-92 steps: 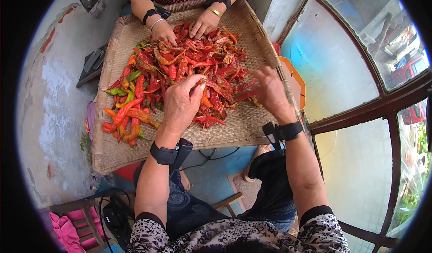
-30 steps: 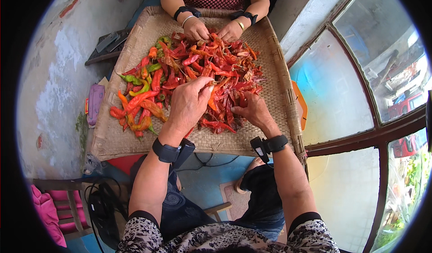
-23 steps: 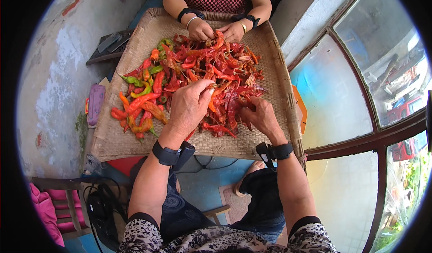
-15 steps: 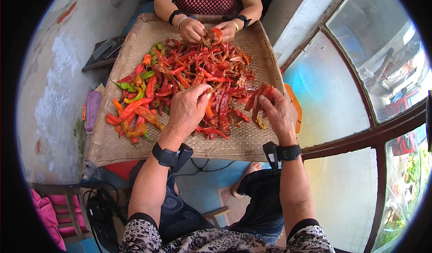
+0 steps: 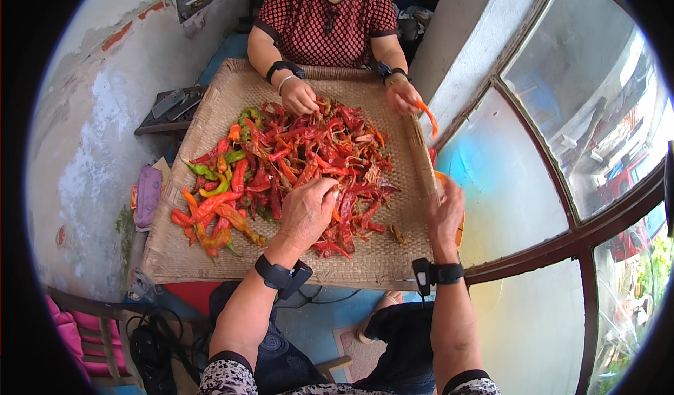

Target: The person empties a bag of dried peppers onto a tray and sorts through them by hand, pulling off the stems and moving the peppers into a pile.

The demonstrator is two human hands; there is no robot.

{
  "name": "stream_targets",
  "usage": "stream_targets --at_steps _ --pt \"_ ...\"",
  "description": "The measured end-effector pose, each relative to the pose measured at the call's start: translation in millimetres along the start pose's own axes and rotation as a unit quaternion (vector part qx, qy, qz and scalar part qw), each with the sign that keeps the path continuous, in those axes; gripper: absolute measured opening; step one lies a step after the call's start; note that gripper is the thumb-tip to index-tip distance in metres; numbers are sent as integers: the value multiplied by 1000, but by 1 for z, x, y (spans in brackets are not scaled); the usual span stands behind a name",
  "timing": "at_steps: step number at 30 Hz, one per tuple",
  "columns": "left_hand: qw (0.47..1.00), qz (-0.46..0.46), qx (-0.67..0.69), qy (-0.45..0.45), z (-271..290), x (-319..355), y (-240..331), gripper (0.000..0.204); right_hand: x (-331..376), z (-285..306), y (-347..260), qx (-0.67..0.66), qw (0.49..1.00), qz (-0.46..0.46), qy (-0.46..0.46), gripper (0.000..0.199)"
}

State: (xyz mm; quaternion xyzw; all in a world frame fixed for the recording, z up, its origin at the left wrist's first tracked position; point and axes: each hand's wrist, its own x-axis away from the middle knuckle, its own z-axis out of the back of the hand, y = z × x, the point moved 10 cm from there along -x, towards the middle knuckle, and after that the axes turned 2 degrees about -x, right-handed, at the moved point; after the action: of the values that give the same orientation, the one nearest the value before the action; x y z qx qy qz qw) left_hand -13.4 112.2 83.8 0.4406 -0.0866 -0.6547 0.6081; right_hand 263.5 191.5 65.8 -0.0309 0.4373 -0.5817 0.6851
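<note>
grip of left hand unclear, orange object partly behind right hand, co-worker cut off above

A peeling wall faces dark-framed windows across a blue floor.

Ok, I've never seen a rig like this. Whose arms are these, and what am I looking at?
There's no machine: these are a person's bare hands, seen from a wide camera on their head, looking down. Its lens bends straight edges.

The woven tray carries a heap of red peppers, with some green and yellow ones on the left.

The left hand is over the heap, fingers curled; the right hand is at the tray's right edge. I can't tell whether either holds anything.

Across the tray is a co-worker, whose left hand holds an orange-red pepper.
</note>
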Motion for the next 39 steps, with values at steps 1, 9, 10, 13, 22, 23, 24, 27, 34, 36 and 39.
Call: stream_targets --at_steps 1,9,10,13,22,23,24,27,34,36,39 --pt "999 13 -35 -11 2 3 -7 14 10 -19 -37 -41 995 7 -94 26" --pt "985 82 -89 -126 -23 19 -26 37 78 -141 -61 -210 907 -45 -362 46" --pt "984 84 -80 -134 -25 21 -25 43 79 -143 -62 -242 903 -49 -353 48" --pt "978 116 -65 -159 -24 27 -39 49 80 -144 -99 -324 864 -76 -379 50" --pt "999 27 39 5 24 13 -18 43 73 -126 -138 -418 839 -20 -347 47" --pt "999 23 42 8 22 14 -17 42 73 -126 -137 -417 841 -18 -345 47" --pt "999 19 45 11 19 15 -14 42 70 -119 -136 -435 842 3 -320 46" --pt "995 45 91 -27 2 14 -14 41 60 -103 -127 -419 859 30 -293 44" --pt "992 52 113 -31 -8 8 -10 30 33 -59 -86 -192 960 34 -200 21" --pt "994 44 95 -16 -7 5 -12 28 25 -41 -74 -173 968 34 -177 16" --pt "994 33 101 -8 -8 2 -11 27 7 -4 -41 -141 987 3 -76 18"
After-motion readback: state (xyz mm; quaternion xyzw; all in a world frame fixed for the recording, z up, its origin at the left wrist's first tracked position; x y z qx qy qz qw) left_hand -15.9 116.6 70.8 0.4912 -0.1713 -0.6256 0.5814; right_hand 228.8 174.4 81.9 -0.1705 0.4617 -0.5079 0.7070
